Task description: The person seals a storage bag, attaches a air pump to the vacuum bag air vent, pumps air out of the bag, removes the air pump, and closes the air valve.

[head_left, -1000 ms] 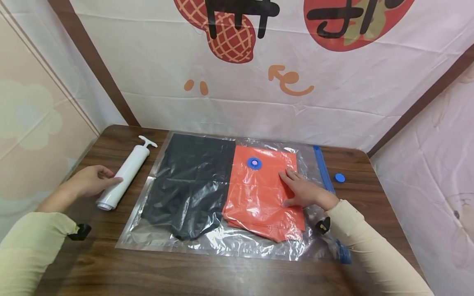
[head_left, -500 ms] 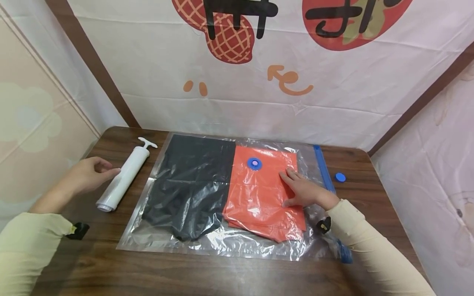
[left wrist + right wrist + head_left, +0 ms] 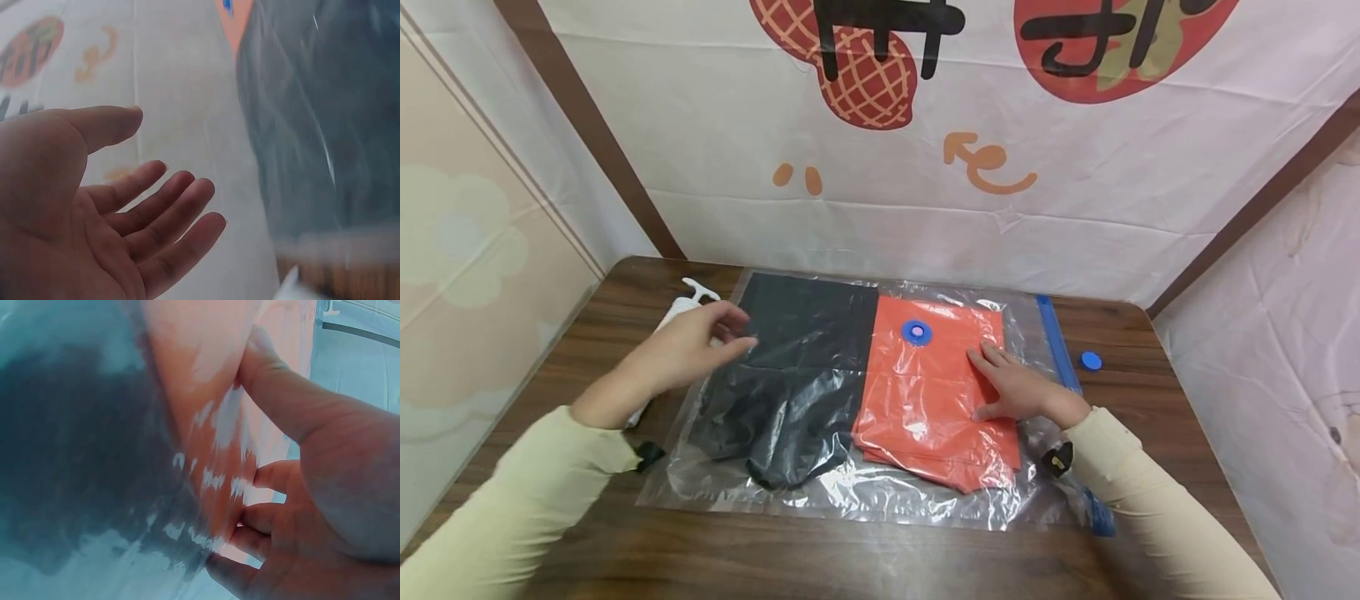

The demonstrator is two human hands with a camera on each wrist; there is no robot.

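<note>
A clear plastic vacuum storage bag (image 3: 925,508) lies flat on the table, with folded black cloth (image 3: 805,333) on its left and folded orange cloth (image 3: 932,383) on its right. Over the orange part sits a round blue valve (image 3: 917,332) with a pale centre. My right hand (image 3: 1018,390) rests on the bag above the orange cloth, fingers spread. Above the bag's left edge my left hand (image 3: 692,346) hovers with nothing in it, fingers loosely bent in the left wrist view (image 3: 125,212). It partly hides the white hand pump (image 3: 679,307), whose T-handle points away.
A blue valve cap (image 3: 1091,361) lies on the wooden table (image 3: 775,550) right of the bag. The bag's blue zip strip (image 3: 1057,346) runs down its right side. A printed cloth (image 3: 715,150) hangs behind the table.
My left hand has moved from beside the white pump to the right, over the bag's left edge. The pump stays on the table. My right hand keeps its place.
</note>
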